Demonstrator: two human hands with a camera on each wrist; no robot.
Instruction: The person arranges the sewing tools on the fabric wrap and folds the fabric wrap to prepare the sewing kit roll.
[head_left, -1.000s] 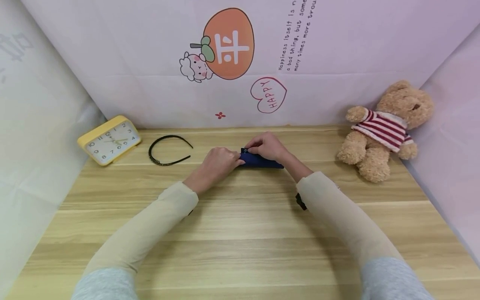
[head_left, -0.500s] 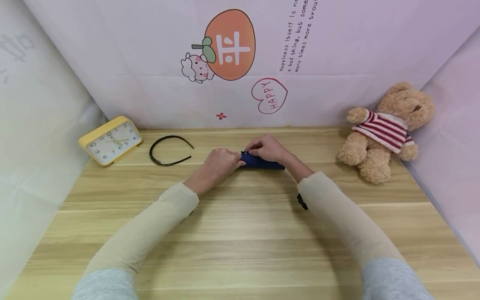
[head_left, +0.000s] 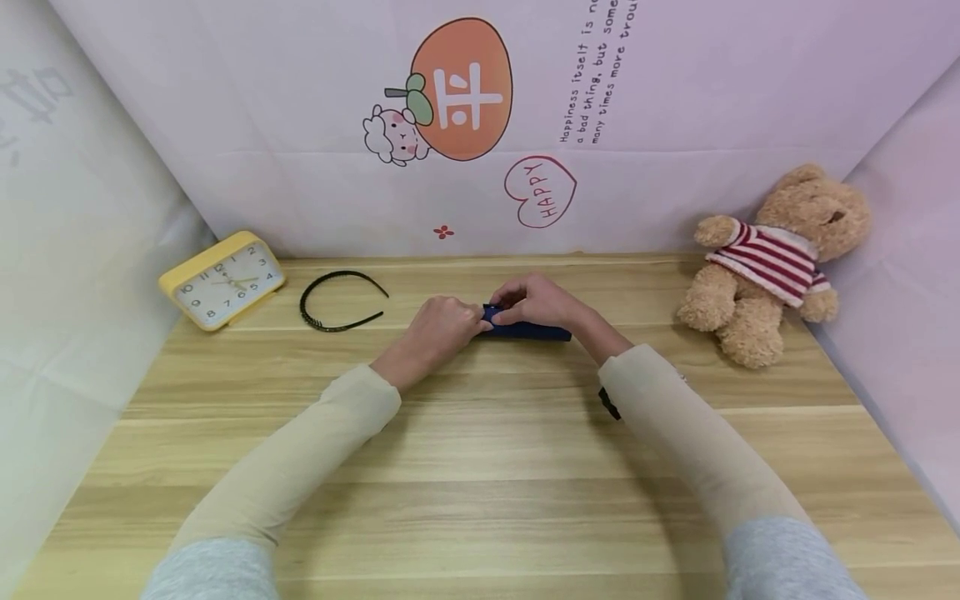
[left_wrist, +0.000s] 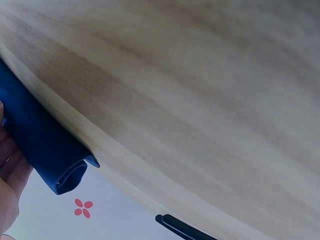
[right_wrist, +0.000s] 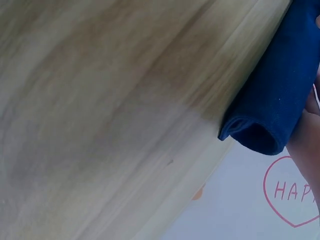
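A dark blue cloth roll lies near the back of the table, its length running left to right. At its left end my left hand grips it with curled fingers, thumb along the near side. My right hand pinches the upper side beside a small snap-like fastener, thumb and index close to the left thumb. In the left wrist view the roll shows a hollow, coiled end with a loose edge sticking out. The right wrist view shows the other open end of the roll. My fingers hide much of its top.
A black headband lies to the left of my hands, beside a yellow clock. At the back right sits a teddy bear in a striped top. A printed white cloth wall rises right behind the table.
My right thumb and fingers have shifted slightly down and nearer over the roll's fastener, and the small dark flap that stood up there is now mostly covered. My left hand has stayed in place.
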